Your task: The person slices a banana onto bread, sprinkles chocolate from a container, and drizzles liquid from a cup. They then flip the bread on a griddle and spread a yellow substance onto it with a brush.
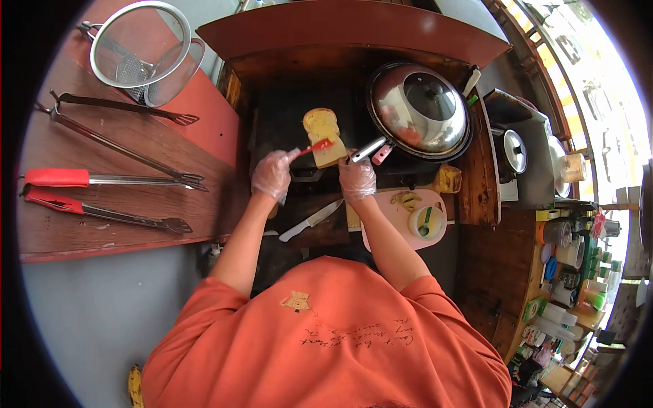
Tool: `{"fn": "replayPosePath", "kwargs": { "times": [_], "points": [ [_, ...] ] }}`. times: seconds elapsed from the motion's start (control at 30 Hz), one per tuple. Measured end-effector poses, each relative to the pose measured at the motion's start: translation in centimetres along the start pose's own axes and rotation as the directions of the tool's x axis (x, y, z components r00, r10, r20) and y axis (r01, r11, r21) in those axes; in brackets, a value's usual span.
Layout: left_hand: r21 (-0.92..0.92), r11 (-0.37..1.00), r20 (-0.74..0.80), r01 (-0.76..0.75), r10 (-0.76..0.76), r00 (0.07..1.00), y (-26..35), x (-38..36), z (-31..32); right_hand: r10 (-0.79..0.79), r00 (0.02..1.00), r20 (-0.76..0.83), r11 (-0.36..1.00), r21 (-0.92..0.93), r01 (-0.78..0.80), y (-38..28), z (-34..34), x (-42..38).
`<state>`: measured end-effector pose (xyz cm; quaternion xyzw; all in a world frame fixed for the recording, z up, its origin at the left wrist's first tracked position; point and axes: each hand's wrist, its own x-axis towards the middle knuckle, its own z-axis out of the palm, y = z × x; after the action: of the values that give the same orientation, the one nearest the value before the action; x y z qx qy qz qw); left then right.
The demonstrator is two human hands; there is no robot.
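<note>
My left hand (pixel 272 175), in a clear plastic glove, is closed around the light handle of a small red-headed spatula (pixel 318 146). Its red head rests on a slice of bread (pixel 321 124) with a yellowish, browned surface. My right hand (pixel 358 178), gloved too, pinches the bread's lower right corner and tilts the slice over the dark cooking surface (pixel 279 112). Just beyond that hand is the metal handle of a lidded pan (pixel 394 129). A white-handled knife (pixel 311 220) lies in front, between my forearms.
A pink cutting board (pixel 391 234) bears banana peel (pixel 407 200) and a white bowl (pixel 427 223) with a green spoon. More bread (pixel 447 179) sits by the pan. Tongs (pixel 115 180) and a strainer (pixel 141 44) lie on the left ledge. A dark red panel (pixel 354 30) stands behind.
</note>
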<state>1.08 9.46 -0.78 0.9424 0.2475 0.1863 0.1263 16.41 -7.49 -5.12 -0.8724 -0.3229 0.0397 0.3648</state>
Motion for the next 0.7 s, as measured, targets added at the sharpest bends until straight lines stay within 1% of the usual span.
{"fn": "replayPosePath", "kwargs": {
  "times": [0.07, 0.1, 0.17, 0.2, 0.23, 0.27, 0.3, 0.33, 0.37, 0.4, 0.43, 0.5, 0.53, 0.57, 0.63, 0.67, 0.7],
  "points": [
    [-0.080, 0.997, 0.037, -0.015, 0.019, 0.999, -0.3, -1.1, -0.6, 0.006, 0.999, -0.049, 1.000, -0.015, -0.007, 0.4, 0.4, -0.1],
    [-0.120, 0.993, 0.061, -0.020, 0.028, 0.998, -0.4, -1.5, -0.8, 0.014, 0.999, -0.047, 1.000, -0.014, -0.014, 0.4, 0.3, -0.3],
    [-0.110, 0.994, 0.066, -0.025, 0.033, 0.997, -0.9, 0.1, -0.5, 0.018, 1.000, -0.013, 1.000, 0.019, -0.017, 0.4, -0.2, -0.2],
    [-0.119, 0.993, 0.017, -0.008, 0.010, 1.000, -0.9, 0.9, 0.0, -0.005, 0.998, -0.062, 0.999, 0.039, 0.008, 0.7, 0.2, -0.2],
    [-0.128, 0.992, -0.031, 0.007, -0.011, 0.999, -0.9, 1.3, 0.3, -0.005, 0.998, -0.060, 0.999, 0.040, 0.007, 1.0, 0.6, -0.3],
    [-0.026, 0.998, 0.006, -0.053, 0.053, 0.999, -0.8, 1.3, 0.6, 0.038, 0.999, -0.035, 0.999, 0.035, -0.037, 1.2, 0.9, -0.5],
    [-0.028, 0.998, 0.003, -0.053, 0.053, 0.999, -0.5, 0.8, 0.5, 0.079, 0.997, -0.012, 0.997, 0.025, -0.078, 1.4, 0.9, -0.3],
    [-0.013, 0.998, 0.032, -0.055, 0.056, 0.998, 0.1, -0.2, 0.2, 0.074, 0.997, -0.015, 0.997, 0.022, -0.074, 1.5, 0.7, -0.2],
    [0.004, 0.998, 0.063, -0.060, 0.060, 0.996, 0.6, -1.2, -0.1, 0.018, 1.000, -0.024, 1.000, -0.001, -0.018, 1.6, 0.6, -0.4],
    [-0.058, 0.996, 0.095, -0.068, 0.074, 0.993, 0.8, -1.9, -0.7, -0.035, 0.999, -0.032, 0.999, -0.023, 0.034, 1.6, 0.5, -0.4],
    [-0.058, 0.996, 0.097, -0.073, 0.079, 0.992, 0.6, -1.8, -0.8, -0.030, 0.999, -0.036, 0.999, -0.022, 0.029, 1.7, 0.5, -0.4],
    [-0.096, 0.992, 0.038, -0.078, 0.082, 0.996, 0.1, -1.4, -0.9, 0.016, 1.000, -0.008, 1.000, -0.026, -0.016, 1.9, 0.5, -0.6],
    [-0.081, 0.997, 0.050, 0.008, -0.004, 0.999, 0.1, -0.6, -0.8, 0.019, 1.000, -0.007, 0.999, -0.026, -0.019, 2.0, 0.3, -0.8],
    [-0.081, 0.997, 0.050, 0.007, -0.002, 0.999, -0.2, 0.6, -0.2, 0.020, 1.000, 0.016, 0.999, -0.046, -0.019, 2.1, 0.1, -0.8],
    [-0.008, 0.999, -0.092, -0.038, 0.037, 0.995, 0.2, 2.3, 0.5, 0.022, 0.999, 0.038, 0.998, -0.064, -0.020, 1.8, -0.2, -1.1],
    [0.022, 0.998, -0.045, -0.052, 0.053, 0.998, 0.3, 2.2, 0.5, -0.011, 1.000, -0.016, 1.000, -0.011, 0.011, 1.7, -0.4, -1.6],
    [0.019, 0.999, -0.048, -0.050, 0.051, 0.998, 0.9, 1.6, -0.1, -0.044, 0.997, -0.070, 0.998, 0.038, 0.047, 1.8, -0.8, -1.9]
  ]
}}
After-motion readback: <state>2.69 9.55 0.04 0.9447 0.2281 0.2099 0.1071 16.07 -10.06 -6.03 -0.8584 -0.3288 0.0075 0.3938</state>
